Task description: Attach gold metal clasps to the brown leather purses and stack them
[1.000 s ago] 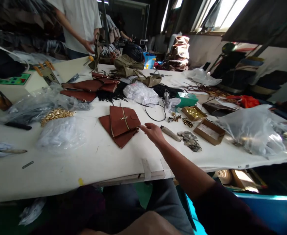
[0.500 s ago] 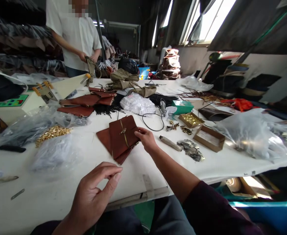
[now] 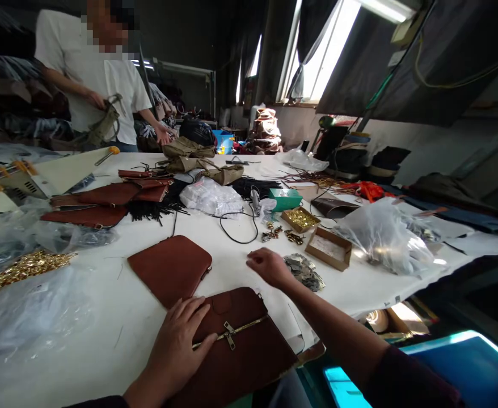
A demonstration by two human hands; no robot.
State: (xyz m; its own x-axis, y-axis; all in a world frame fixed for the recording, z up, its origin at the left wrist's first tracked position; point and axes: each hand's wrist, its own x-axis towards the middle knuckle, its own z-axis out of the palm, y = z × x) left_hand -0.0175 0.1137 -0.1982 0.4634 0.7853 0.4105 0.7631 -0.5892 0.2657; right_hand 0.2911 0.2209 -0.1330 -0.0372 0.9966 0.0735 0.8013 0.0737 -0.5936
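Observation:
A brown leather bag piece (image 3: 249,357) with a brass zipper lies at the table's front edge, close to me. My left hand (image 3: 185,334) rests on its left side, fingers stretched out and thumb near the zipper. Behind it lies a second brown leather piece (image 3: 172,266), flat on the table. My right hand (image 3: 270,266) is on the table farther right, fingers curled in. Whatever it may hold is hidden under the hand. Beside it sits a heap of metal pieces (image 3: 304,272).
Near the right hand stand a cardboard box of gold-coloured parts (image 3: 300,219), another cardboard box (image 3: 329,248) and a clear plastic bag (image 3: 387,238). Gold hardware (image 3: 23,272) and plastic bags lie left. Brown leather pieces (image 3: 100,204) lie farther back. A person (image 3: 100,85) stands across the table.
The zippered bag piece has come off the other leather piece toward me, and my left hand now lies on it. My right hand has let go of it and moved right, where a wooden-handled tool lay.

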